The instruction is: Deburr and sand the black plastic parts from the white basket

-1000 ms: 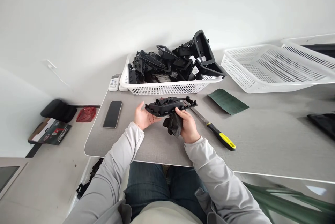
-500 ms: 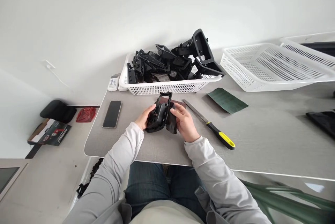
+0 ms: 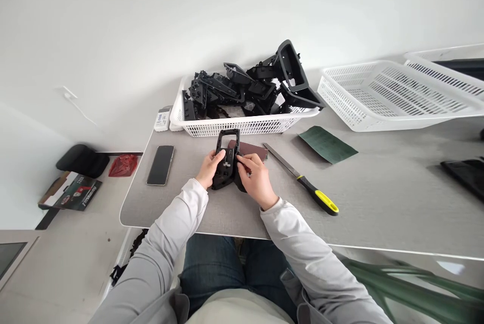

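Note:
My left hand [image 3: 209, 169] is closed around the left side of a black plastic frame [image 3: 229, 133], thumb on its face. The frame has a rectangular opening at its far end and small clips along its edges; it is held just over the table. My right hand [image 3: 257, 178] pinches a dark, bent piece of sandpaper [image 3: 239, 181] at the frame's right edge. The fingers cover much of that piece. A brown-red sheet of sandpaper [image 3: 251, 149] lies flat behind my right hand. To its right rests a file [image 3: 317, 195] with a black and yellow handle.
Behind the frame stands a white basket [image 3: 242, 126] heaped with black plastic parts. A green sandpaper sheet [image 3: 327, 144] lies to the right, before another white basket [image 3: 363, 112]. A phone [image 3: 161, 165] lies left, near a small white box [image 3: 162, 120].
The black frame has turned more upright and face-on to me. My right hand has shifted slightly left, its fingertips now at the frame's right edge, and less of the dark sandpaper shows.

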Available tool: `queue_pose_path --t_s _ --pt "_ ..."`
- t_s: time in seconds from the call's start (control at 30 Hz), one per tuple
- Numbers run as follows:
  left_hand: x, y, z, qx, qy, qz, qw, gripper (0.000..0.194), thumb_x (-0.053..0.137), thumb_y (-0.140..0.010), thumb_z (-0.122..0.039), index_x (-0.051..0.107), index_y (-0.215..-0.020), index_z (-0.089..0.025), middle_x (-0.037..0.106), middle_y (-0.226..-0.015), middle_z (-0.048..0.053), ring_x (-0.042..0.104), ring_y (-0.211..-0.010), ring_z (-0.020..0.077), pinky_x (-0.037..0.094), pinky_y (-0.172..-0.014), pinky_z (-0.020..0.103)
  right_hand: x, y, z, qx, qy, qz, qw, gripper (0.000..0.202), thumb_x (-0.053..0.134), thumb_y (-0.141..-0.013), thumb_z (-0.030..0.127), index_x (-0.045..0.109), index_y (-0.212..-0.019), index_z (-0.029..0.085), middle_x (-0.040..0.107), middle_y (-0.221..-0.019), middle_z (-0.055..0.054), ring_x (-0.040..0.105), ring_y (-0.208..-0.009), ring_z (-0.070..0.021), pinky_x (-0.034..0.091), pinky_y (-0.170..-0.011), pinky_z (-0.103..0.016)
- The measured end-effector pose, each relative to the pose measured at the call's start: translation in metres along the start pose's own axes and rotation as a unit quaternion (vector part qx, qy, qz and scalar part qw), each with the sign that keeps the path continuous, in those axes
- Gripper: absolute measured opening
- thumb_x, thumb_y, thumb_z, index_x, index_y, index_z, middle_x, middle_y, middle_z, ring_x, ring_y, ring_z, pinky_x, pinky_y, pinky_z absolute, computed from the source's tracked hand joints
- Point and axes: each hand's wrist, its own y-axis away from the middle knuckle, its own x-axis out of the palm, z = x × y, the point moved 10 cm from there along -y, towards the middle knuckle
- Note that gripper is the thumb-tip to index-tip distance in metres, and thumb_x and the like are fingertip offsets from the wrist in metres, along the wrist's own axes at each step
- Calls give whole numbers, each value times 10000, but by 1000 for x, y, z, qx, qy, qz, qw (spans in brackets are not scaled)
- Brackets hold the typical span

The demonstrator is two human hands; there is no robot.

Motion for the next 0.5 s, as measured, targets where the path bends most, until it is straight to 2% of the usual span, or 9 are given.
queue_pose_path --t_s 0.13,0.2,0.27,0.33,0.43,0.5 --pt "-15 -4 -10 35 2 -50 998 486 792 -554 -568 548 -720 -181 591 -594 -45 542 -533 98 422 -548 241 14 5 9 -23 2 58 998 235 483 -889 194 702 -972 186 610 -886 -91 620 -718 -183 552 -672 -333" --pt "-20 -5 -11 37 12 -63 997 481 785 -565 -569 543 -726 -187 596 -598 -44 551 -533 102 429 -546 243 24 7 9 -12 -18 102 995 216 498 -869 189 711 -906 182 612 -826 -78 613 -682 -179 544 -655 -329" --pt "-21 -6 -10 26 24 -62 997 479 782 -568 -574 543 -723 -189 600 -603 -41 556 -527 106 433 -541 247 26 7 4 21 -49 112 992 188 524 -844 197 711 -843 181 614 -769 -59 594 -631 -166 528 -616 -314" --pt "-18 -6 -6 10 29 -46 998 474 774 -575 -580 555 -725 -187 602 -604 -36 558 -522 111 431 -536 251 16 4 -6 71 -83 69 992 170 545 -832 232 709 -828 187 627 -757 -47 586 -625 -160 512 -599 -304" --pt "-7 -3 -1 -11 23 -9 1000 458 773 -585 -570 586 -743 -183 606 -603 -30 569 -530 120 431 -545 257 -7 1 -21 134 -114 -32 984 203 547 -848 306 715 -895 202 645 -817 -50 600 -695 -172 513 -637 -318" --pt "-1 -1 1 -17 18 11 1000 439 772 -597 -554 601 -753 -181 616 -615 -27 579 -544 123 432 -560 258 -9 1 -22 140 -125 -46 981 228 561 -843 327 717 -964 212 642 -893 -60 611 -764 -184 524 -675 -333"
